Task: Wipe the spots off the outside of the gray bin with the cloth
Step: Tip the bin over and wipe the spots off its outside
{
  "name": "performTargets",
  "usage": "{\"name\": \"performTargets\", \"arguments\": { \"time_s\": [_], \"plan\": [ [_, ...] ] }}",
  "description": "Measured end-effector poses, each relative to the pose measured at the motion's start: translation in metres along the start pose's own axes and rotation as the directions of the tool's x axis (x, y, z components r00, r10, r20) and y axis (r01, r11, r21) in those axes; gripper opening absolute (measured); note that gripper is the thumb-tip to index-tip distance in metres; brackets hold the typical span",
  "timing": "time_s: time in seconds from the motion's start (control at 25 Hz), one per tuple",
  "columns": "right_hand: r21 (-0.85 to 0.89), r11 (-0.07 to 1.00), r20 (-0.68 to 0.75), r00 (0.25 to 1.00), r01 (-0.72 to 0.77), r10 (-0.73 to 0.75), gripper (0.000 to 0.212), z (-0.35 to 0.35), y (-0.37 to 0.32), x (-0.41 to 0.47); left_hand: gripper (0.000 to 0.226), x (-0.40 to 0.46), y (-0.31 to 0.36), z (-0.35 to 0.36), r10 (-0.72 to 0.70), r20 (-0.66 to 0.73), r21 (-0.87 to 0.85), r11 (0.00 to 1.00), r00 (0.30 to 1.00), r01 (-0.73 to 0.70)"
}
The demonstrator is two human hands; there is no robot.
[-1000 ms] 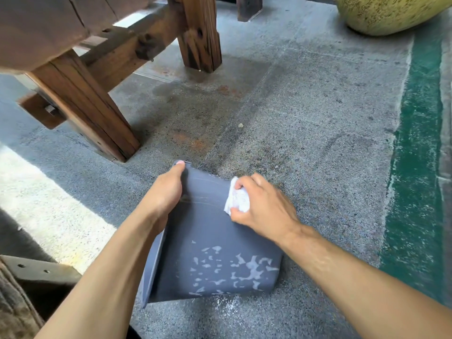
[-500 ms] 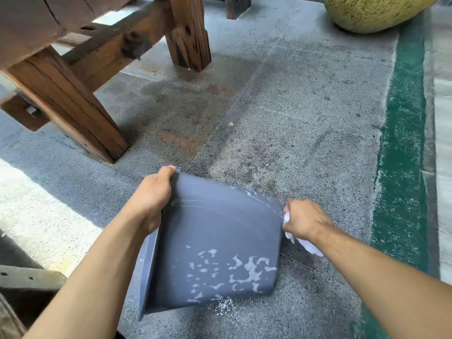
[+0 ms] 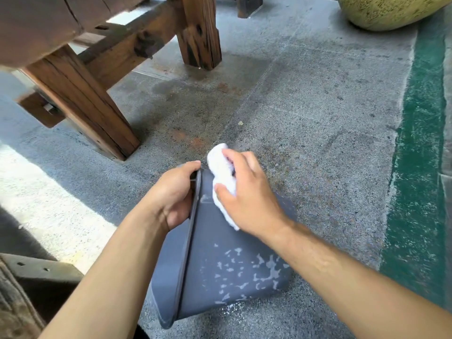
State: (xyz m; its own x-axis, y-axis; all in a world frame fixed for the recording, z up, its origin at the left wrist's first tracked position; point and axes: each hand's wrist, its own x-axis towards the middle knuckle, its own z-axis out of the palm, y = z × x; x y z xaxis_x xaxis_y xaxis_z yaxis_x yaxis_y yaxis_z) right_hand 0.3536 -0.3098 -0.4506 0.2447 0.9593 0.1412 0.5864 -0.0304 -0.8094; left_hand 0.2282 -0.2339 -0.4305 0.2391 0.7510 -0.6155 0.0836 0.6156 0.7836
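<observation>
The gray bin lies tipped on the stone floor, its open rim toward me on the left. Pale white spots cover the lower part of its outer wall. My left hand grips the rim near its far corner. My right hand holds a crumpled white cloth pressed against the upper part of the bin's outer wall, next to the left hand.
A heavy wooden bench with thick legs stands at the back left. A large yellow-green pot sits at the back right. A green painted strip runs along the right. White crumbs lie on the floor beside the bin.
The right hand has swung the cloth from the bin's right edge back up onto the upper wall near the left hand. The bin has turned so its rim shows edge-on.
</observation>
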Motion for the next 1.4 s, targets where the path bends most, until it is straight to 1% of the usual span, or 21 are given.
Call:
{"name": "performTargets", "arguments": {
  "time_s": [0.12, 0.24, 0.28, 0.44, 0.56, 0.64, 0.68, 0.76, 0.84, 0.96, 1.04, 1.12, 1.2, 1.28, 1.32, 1.4],
  "plan": [
    [0.061, 0.996, -0.053, 0.997, 0.066, -0.062, 0.052, 0.019, -0.005, -0.007, 0.034, -0.005, 0.0, -0.001, -0.003, 0.03, -0.04, 0.999, 1.0, 0.004],
    [0.173, 0.98, 0.037, 0.993, 0.101, -0.109, 0.046, 0.027, -0.005, -0.018, 0.038, -0.009, 0.0, -0.009, -0.052, 0.032, -0.112, 0.992, 0.998, 0.055],
    [0.181, 0.977, 0.061, 0.99, 0.112, -0.125, 0.046, 0.028, -0.004, -0.021, 0.04, -0.01, 0.0, -0.011, -0.067, 0.03, -0.123, 0.99, 0.997, 0.07],
    [0.079, 0.981, 0.053, 0.981, 0.18, -0.184, 0.046, 0.028, 0.002, -0.024, 0.042, -0.007, 0.0, -0.009, -0.073, 0.001, -0.074, 0.995, 0.997, 0.073],
    [0.038, 0.988, 0.072, 0.986, 0.149, -0.152, 0.044, 0.024, 0.005, -0.021, 0.04, -0.007, 0.0, -0.007, -0.06, -0.013, -0.018, 0.998, 0.998, 0.06],
    [0.0, 0.995, 0.077, 0.992, 0.097, -0.097, 0.042, 0.019, 0.011, -0.02, 0.033, -0.007, -0.002, -0.006, -0.058, -0.041, 0.014, 0.998, 0.997, 0.059],
    [-0.023, 0.999, 0.084, 0.996, 0.042, -0.04, 0.042, 0.016, 0.017, -0.019, 0.031, -0.007, -0.003, -0.006, -0.06, -0.058, 0.012, 0.998, 0.997, 0.061],
    [-0.105, 0.988, 0.127, 0.984, -0.113, 0.126, 0.044, 0.008, 0.032, -0.016, 0.035, -0.01, -0.001, -0.008, -0.064, -0.1, -0.01, 0.998, 0.993, 0.063],
    [-0.247, 0.941, 0.186, 0.942, -0.229, 0.278, 0.049, -0.002, 0.054, -0.014, 0.043, -0.01, 0.003, -0.013, -0.086, -0.143, -0.008, 0.996, 0.986, 0.086],
    [-0.413, 0.853, 0.244, 0.864, -0.318, 0.44, 0.055, -0.019, 0.09, -0.016, 0.057, -0.012, 0.005, -0.02, -0.109, -0.172, -0.002, 0.994, 0.979, 0.111],
    [-0.502, 0.785, 0.209, 0.83, -0.363, 0.518, 0.061, -0.031, 0.106, -0.018, 0.054, -0.011, 0.004, -0.022, -0.125, -0.19, 0.006, 0.992, 0.974, 0.129],
    [-0.499, 0.741, 0.122, 0.811, -0.448, 0.572, 0.063, -0.044, 0.112, -0.012, 0.04, -0.012, 0.002, -0.02, -0.17, -0.147, -0.006, 0.985, 0.974, 0.171],
    [-0.417, 0.756, 0.005, 0.831, -0.504, 0.556, 0.058, -0.055, 0.107, -0.001, 0.033, -0.011, 0.0, -0.019, -0.203, -0.065, -0.032, 0.979, 0.977, 0.201],
    [-0.293, 0.832, -0.131, 0.882, -0.471, 0.454, 0.055, -0.063, 0.094, 0.009, 0.028, -0.012, 0.001, -0.018, -0.219, -0.011, -0.071, 0.973, 0.976, 0.218],
    [-0.245, 0.879, -0.184, 0.91, -0.409, 0.372, 0.054, -0.065, 0.085, 0.011, 0.026, -0.014, 0.002, -0.016, -0.208, 0.022, -0.096, 0.973, 0.978, 0.209],
    [-0.187, 0.955, -0.235, 0.954, -0.231, 0.184, 0.051, -0.062, 0.06, 0.009, 0.026, -0.017, 0.003, -0.013, -0.176, 0.065, -0.144, 0.972, 0.982, 0.184]
  ]
}}
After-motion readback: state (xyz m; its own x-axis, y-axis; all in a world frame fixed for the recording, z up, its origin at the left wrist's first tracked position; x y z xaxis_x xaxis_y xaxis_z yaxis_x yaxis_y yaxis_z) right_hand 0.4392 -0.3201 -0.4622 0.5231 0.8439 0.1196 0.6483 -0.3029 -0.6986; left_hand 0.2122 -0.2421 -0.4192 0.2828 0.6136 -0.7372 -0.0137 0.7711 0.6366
